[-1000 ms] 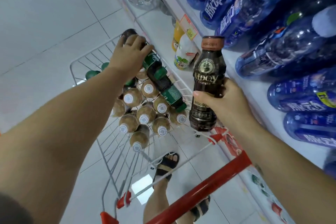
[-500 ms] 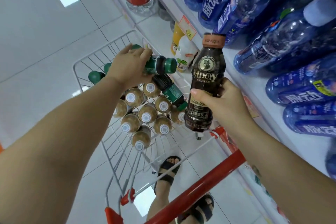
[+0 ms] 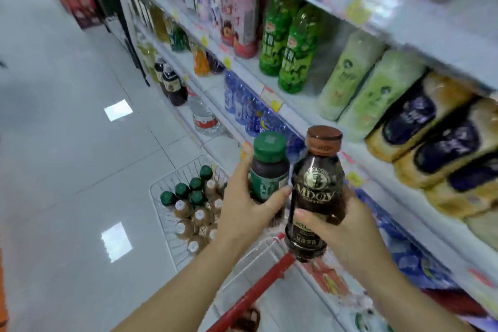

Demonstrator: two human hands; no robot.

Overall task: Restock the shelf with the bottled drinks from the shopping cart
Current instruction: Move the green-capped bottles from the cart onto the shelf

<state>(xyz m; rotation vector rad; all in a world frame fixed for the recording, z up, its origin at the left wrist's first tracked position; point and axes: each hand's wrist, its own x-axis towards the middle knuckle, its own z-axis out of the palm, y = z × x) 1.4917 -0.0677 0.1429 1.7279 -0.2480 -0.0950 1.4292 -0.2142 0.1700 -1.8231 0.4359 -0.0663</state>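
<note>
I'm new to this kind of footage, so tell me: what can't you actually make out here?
- Green-capped bottle, head view: the left hand covers its lower label.
- Brown-capped bottle: small label print too blurred to read.
- Shelf price tags: motion-blurred.
- Shopping cart: near part hidden behind the arms.

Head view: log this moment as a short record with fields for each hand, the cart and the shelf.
left hand: left hand holds green-capped bottle upright
right hand: right hand holds brown-capped coffee bottle upright
bottles: side by side, above the cart
shopping cart: shopping cart holds green-capped and white-capped bottles; red handle
shelf: shelf at right, stocked with green bottles and blue bottles
</note>
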